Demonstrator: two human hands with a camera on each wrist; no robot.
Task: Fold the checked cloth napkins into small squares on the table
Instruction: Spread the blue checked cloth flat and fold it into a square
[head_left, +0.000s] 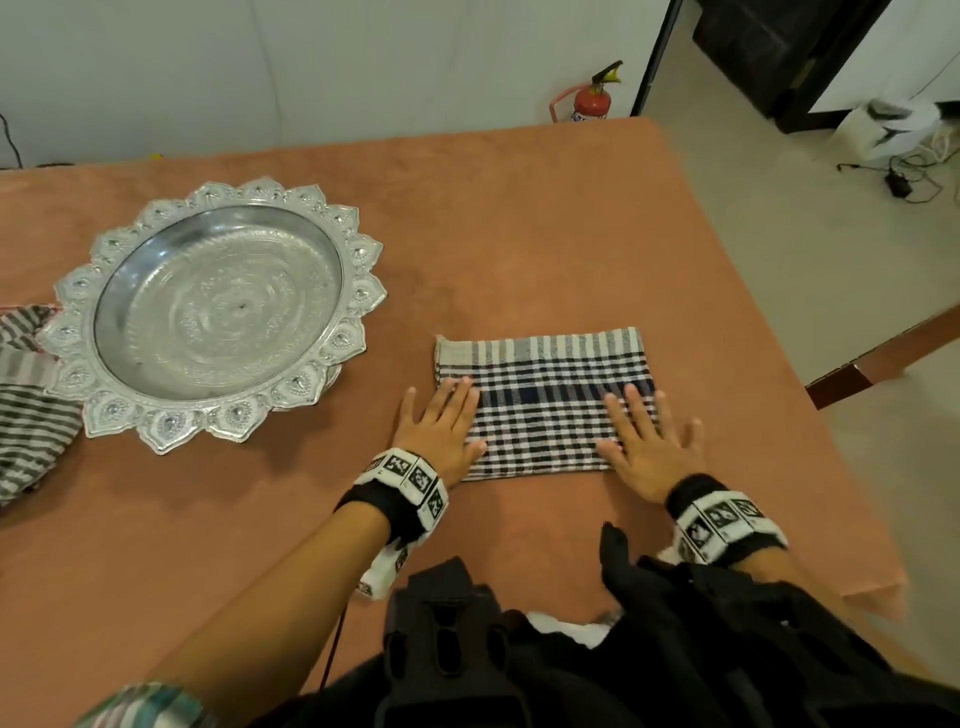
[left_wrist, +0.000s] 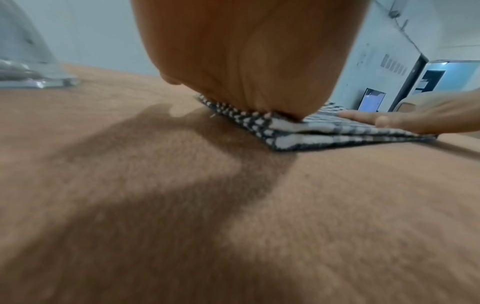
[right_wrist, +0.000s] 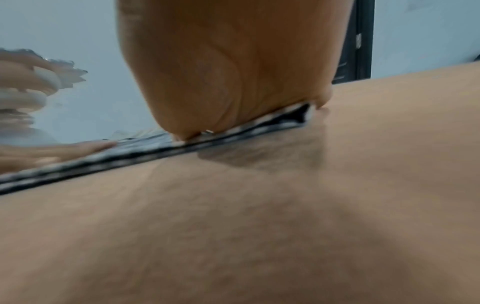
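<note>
Straight, spread fingers (head_left: 460, 392) of the left hand (head_left: 441, 431) lay flat on the near-left part of a checked napkin (head_left: 545, 410), gripping nothing, while the right hand (head_left: 649, 441) pressed its own flat, unclenched fingers on the near-right part. Under both palms the napkin sat as a folded rectangle on the bench (head_left: 571, 234), its stacked layers showing along the near edge in the left wrist view (left_wrist: 298, 139). The step in hand appeared to be smoothing and setting a fold, not yet the final one, since the cloth was still wider than a small square. The next move would likely call for one hand to pinch a side edge and carry it across while the other pinned the layers so they did not slip. Well beyond the left fingers stood an ornate silver tray (head_left: 83, 291), with another striped cloth (head_left: 26, 405) bunched past it at the bench's left edge.
</note>
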